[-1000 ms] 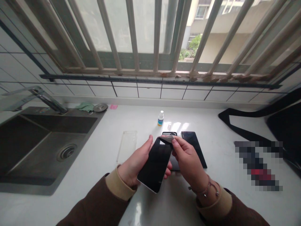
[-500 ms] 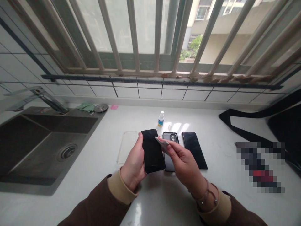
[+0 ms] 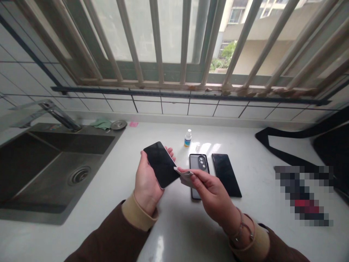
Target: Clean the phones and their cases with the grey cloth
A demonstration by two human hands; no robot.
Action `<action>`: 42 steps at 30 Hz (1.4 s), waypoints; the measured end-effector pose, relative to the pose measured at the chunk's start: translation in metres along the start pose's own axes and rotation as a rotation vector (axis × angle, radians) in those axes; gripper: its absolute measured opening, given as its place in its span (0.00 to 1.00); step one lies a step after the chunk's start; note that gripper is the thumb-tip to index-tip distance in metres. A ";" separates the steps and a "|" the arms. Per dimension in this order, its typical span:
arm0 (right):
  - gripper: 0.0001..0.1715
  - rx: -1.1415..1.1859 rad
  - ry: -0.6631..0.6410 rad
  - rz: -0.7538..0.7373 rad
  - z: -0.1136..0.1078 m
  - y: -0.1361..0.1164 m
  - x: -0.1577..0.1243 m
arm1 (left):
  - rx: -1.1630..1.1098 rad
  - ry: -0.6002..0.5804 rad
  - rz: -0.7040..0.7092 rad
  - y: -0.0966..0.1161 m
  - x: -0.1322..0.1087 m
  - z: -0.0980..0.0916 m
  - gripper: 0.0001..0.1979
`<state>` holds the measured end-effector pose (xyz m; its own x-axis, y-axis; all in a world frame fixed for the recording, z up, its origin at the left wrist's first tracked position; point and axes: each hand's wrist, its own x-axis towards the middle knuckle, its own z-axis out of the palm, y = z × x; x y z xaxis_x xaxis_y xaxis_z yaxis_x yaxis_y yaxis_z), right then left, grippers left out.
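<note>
My left hand grips a black phone from underneath, screen up and tilted to the left, above the white counter. My right hand pinches a small grey cloth that touches the phone's right edge. Just behind my right hand, a phone in a dark case lies camera side up, and a second black phone lies flat to its right. A small white bottle with a blue label stands behind them.
A steel sink with a tap fills the left. At its back edge lie a green cloth and a metal drain plug. A black bag with straps lies at the right. A barred window is behind.
My left hand has swung the phone from leaning right to leaning left and moved it farther away. The cloth in my right hand slid off the screen to the phone's right edge.
</note>
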<state>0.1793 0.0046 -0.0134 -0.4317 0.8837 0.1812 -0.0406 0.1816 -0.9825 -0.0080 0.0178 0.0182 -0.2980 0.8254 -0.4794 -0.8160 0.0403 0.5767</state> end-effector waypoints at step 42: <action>0.31 0.636 -0.515 0.562 0.012 0.012 -0.011 | 0.254 0.031 0.175 0.046 0.016 -0.002 0.32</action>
<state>0.1733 -0.0083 -0.0279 -0.8693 0.4474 -0.2103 -0.1209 -0.6048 -0.7871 -0.0512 0.0316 0.0355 -0.4416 0.8148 -0.3757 -0.6017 0.0416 0.7976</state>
